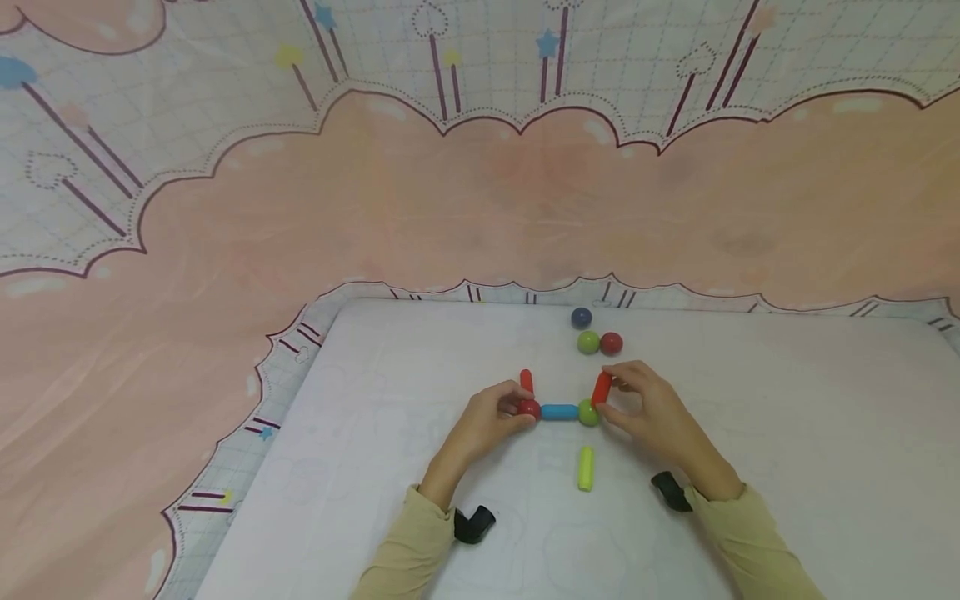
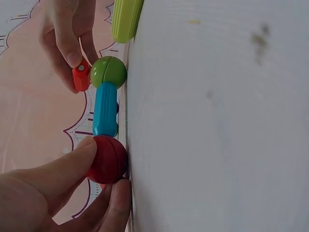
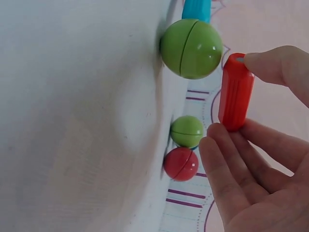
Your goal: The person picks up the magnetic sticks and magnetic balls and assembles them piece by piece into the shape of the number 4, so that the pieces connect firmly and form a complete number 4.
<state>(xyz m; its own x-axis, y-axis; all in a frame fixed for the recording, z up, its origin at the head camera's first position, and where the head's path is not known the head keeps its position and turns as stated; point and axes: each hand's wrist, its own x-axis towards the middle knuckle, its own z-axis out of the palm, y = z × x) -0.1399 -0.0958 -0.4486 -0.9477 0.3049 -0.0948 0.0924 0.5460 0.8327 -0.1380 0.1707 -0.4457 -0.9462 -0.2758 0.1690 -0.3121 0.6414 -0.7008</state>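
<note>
My left hand (image 1: 491,417) pinches a red ball (image 2: 110,159) between thumb and fingers. A blue rod (image 1: 559,412) joins that ball to a green ball (image 1: 588,412) on its right. From the red ball's far side a red rod (image 1: 527,381) points away from me. With thumb and fingertips at its two ends, my right hand (image 1: 645,408) holds another red rod (image 3: 235,94) beside the green ball. A metal dot shows in the held rod's end. Toward me from the green ball lies a yellow-green rod (image 1: 586,468).
Behind the joined pieces sit a dark blue ball (image 1: 581,317), a second green ball (image 1: 588,342) and a second red ball (image 1: 611,342). All lie on a white table (image 1: 360,483). A patterned peach cloth (image 1: 480,208) stretches beyond its far edge.
</note>
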